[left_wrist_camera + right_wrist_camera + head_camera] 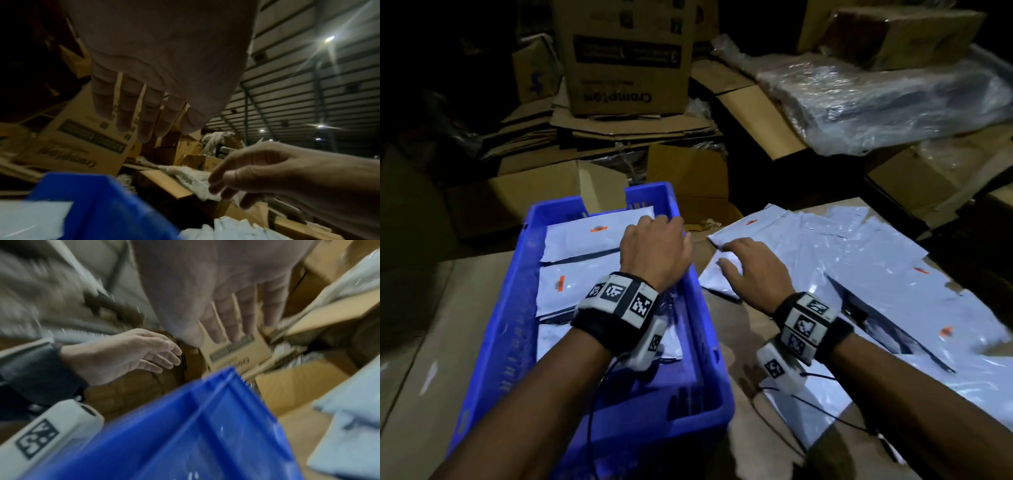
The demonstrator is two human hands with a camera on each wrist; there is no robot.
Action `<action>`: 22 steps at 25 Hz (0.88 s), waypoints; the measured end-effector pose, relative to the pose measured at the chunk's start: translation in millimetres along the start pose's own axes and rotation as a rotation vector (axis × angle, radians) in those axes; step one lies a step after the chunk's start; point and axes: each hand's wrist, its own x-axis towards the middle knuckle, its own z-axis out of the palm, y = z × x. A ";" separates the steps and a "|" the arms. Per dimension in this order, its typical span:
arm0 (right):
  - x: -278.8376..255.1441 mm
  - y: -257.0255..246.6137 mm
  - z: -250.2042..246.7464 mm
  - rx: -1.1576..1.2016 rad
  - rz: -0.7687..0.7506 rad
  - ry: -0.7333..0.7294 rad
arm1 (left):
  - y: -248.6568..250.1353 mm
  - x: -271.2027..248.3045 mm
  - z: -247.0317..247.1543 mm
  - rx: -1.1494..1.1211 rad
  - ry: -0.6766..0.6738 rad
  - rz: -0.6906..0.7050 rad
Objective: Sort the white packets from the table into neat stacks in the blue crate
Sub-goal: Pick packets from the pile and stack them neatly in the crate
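Both hands are being held empty with loose fingers: left hand (pixel 654 248) over the crate (pixel 493 329) at centre frame, right hand (pixel 751 270) over the packets (pixel 859 260) at right. Several packets are being kept stacked inside; many are being left loose.

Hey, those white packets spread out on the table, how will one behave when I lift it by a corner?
Probably floppy: the white packets lie flat, thin and creased, so a lifted corner would likely droop. Their shiny film reflects the light, so they may slide over each other where they overlap beside the right hand. They look light; contents cannot be seen.
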 end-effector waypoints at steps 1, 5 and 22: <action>-9.9 13.1 -10.0 0.014 0.026 0.017 | 15.0 1.1 -7.5 -0.001 0.007 0.033; -54.9 88.4 -56.4 0.002 0.212 0.058 | 90.4 18.0 -20.7 -0.012 0.025 0.160; 2.8 291.4 -55.1 -0.075 0.445 -0.286 | 263.2 115.3 185.3 -0.411 -0.557 -0.228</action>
